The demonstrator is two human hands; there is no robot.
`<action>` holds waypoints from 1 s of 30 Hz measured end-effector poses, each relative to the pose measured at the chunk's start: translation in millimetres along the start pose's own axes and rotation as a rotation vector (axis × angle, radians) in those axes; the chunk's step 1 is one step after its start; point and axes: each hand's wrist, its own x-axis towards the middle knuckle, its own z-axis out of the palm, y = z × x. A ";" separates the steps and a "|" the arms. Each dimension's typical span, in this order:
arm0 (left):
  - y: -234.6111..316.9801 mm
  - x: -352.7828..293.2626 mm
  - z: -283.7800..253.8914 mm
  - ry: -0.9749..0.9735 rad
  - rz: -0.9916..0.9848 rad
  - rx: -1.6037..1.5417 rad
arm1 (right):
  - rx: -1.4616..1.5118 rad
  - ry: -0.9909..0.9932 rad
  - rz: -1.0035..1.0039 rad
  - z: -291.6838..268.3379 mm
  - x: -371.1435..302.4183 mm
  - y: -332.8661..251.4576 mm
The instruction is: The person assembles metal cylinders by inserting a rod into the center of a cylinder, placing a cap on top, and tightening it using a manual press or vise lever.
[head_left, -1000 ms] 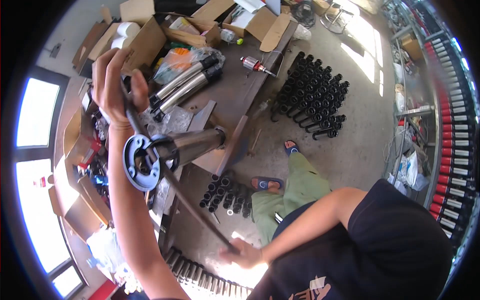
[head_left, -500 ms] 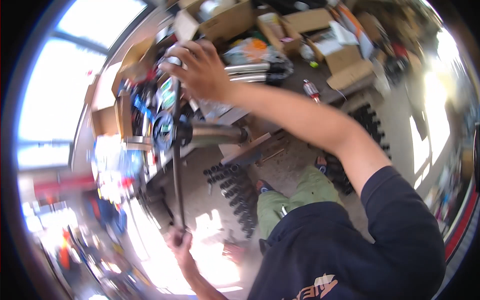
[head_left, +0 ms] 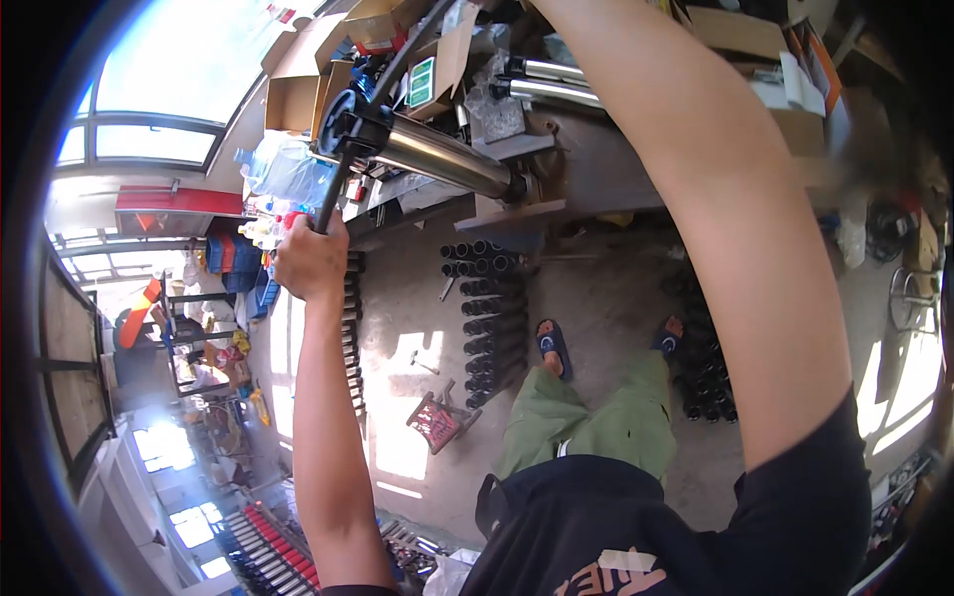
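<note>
My left hand (head_left: pixel 313 256) is closed round the lower end of a long dark bar (head_left: pixel 336 189). The bar runs up across a black round fitting (head_left: pixel 356 129) on the end of a shiny metal cylinder (head_left: pixel 447 159), then leaves the picture at the top. At its other end the cylinder meets a clamp-like holder (head_left: pixel 545 189) at the bench edge; how it is held there cannot be made out. My right forearm (head_left: pixel 686 129) reaches up past the top edge, and the hand itself is out of the picture.
More shiny cylinders (head_left: pixel 552 89) lie on the bench beside open cardboard boxes (head_left: pixel 296 91) and a clear plastic bag (head_left: pixel 288 169). Rows of black tubes (head_left: pixel 482 328) stand on the floor left of my feet. Near them is a small reddish stool (head_left: pixel 434 422).
The bar has turned about the cylinder's end, tilting its top to the right. My left hand has risen with its lower end, while my right hand has passed out of the top.
</note>
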 end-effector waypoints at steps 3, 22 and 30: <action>-30.4 17.1 38.5 0.128 0.073 0.024 | 0.095 0.071 0.132 -13.8 -50.4 -10.3; -45.1 76.1 109.2 0.412 0.342 -0.377 | 0.053 0.094 0.638 -47.8 -151.5 -79.5; -52.9 83.7 96.8 -0.010 0.613 -0.583 | -0.038 0.474 0.358 -34.0 -182.0 -78.6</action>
